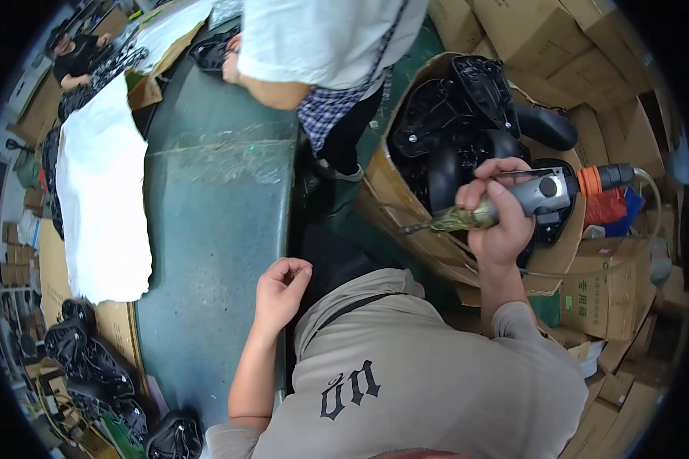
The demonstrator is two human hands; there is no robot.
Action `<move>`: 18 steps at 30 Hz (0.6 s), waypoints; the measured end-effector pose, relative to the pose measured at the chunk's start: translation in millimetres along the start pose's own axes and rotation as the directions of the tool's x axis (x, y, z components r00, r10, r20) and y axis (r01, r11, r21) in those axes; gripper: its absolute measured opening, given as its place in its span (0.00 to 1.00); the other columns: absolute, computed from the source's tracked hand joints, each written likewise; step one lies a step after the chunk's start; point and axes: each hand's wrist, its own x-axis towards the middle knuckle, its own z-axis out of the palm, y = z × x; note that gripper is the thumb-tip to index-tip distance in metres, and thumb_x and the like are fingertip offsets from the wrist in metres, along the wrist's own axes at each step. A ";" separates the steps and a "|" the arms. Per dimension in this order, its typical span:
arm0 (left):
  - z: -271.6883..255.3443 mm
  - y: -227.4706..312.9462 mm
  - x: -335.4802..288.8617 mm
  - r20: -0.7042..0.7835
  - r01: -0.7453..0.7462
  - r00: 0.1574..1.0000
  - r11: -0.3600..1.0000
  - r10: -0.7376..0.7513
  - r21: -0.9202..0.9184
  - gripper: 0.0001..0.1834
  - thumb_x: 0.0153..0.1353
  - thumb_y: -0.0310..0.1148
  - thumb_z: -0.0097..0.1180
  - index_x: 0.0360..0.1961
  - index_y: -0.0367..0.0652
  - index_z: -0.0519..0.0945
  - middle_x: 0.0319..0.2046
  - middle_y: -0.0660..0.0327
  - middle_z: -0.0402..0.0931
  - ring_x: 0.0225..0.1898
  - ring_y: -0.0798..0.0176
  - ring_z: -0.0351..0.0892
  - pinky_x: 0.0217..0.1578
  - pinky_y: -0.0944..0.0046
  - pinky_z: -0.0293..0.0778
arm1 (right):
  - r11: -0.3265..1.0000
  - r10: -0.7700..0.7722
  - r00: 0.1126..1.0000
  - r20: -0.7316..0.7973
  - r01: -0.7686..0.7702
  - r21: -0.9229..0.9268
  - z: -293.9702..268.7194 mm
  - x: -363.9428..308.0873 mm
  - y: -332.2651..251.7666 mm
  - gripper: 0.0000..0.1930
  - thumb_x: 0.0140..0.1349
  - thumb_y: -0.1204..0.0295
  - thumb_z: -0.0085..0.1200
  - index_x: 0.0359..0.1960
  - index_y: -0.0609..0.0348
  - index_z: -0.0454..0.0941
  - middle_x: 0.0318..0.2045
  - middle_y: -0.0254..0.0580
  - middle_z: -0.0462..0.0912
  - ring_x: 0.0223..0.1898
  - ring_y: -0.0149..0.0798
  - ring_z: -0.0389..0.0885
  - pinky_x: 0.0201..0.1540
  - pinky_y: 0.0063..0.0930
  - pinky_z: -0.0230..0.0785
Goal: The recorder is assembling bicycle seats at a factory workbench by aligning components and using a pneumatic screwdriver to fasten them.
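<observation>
My right hand [504,218] is wrapped round a powered screwdriver [542,193] with a grey body, an orange ring and a black hose end. Its front is wrapped in yellowish tape, and the thin bit points left over the edge of a cardboard box [394,180]. Black saddle-shaped parts [444,115] fill that box, some with undersides up. My left hand [282,289] hangs at the near right edge of the green table [207,229], its fingers curled in against the thumb. Whatever it may hold is hidden.
A white sheet [103,199] covers the table's left side. More black saddle-shaped parts [92,356] lie at lower left. A person in a white shirt [321,38] stands at the far table end, handling a black part; another sits far left. Cartons [605,294] are stacked right, near the tool's hose.
</observation>
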 end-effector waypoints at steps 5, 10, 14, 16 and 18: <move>71.1 73.0 64.1 0.202 -0.312 0.940 0.933 0.276 0.179 0.06 0.68 0.25 0.64 0.44 0.37 0.83 0.32 0.69 0.77 0.33 0.76 0.73 0.35 0.71 0.72 | 0.999 0.005 0.996 -0.094 -0.001 0.042 -66.0 28.5 -16.3 0.15 0.65 0.81 0.47 0.53 0.61 0.71 0.43 0.50 0.79 0.29 0.38 0.80 0.37 0.42 0.77; 159.4 124.9 144.2 0.389 -0.464 0.852 0.851 0.351 0.247 0.10 0.70 0.31 0.64 0.48 0.37 0.83 0.33 0.65 0.82 0.36 0.74 0.78 0.38 0.70 0.76 | 0.980 -0.053 0.976 0.210 0.011 0.200 -78.6 52.5 -13.4 0.18 0.64 0.77 0.48 0.56 0.58 0.68 0.44 0.52 0.77 0.26 0.37 0.79 0.36 0.40 0.76; 224.7 147.9 160.4 0.468 -0.340 0.884 0.675 -0.009 0.655 0.41 0.61 0.57 0.67 0.49 0.20 0.77 0.44 0.36 0.85 0.46 0.38 0.87 0.49 0.49 0.82 | 0.971 -0.034 0.947 0.319 -0.044 0.235 -82.9 54.2 -22.1 0.19 0.63 0.76 0.54 0.56 0.57 0.67 0.42 0.51 0.75 0.27 0.38 0.79 0.36 0.40 0.76; 250.4 141.4 158.3 0.457 -0.327 0.888 0.634 -0.046 0.700 0.49 0.56 0.59 0.69 0.54 0.16 0.70 0.46 0.32 0.83 0.49 0.36 0.86 0.53 0.48 0.81 | 0.969 -0.064 0.934 0.352 -0.027 0.247 -83.2 55.0 -28.3 0.20 0.65 0.75 0.57 0.57 0.57 0.68 0.44 0.51 0.75 0.28 0.39 0.80 0.37 0.39 0.76; 259.9 142.9 159.4 0.404 -0.258 0.912 0.655 -0.079 0.710 0.50 0.54 0.56 0.70 0.58 0.18 0.67 0.47 0.34 0.83 0.50 0.36 0.86 0.53 0.49 0.82 | 0.969 -0.125 0.898 0.422 0.018 0.248 -84.2 57.3 -31.3 0.20 0.65 0.75 0.57 0.57 0.58 0.67 0.45 0.50 0.75 0.28 0.39 0.80 0.37 0.38 0.76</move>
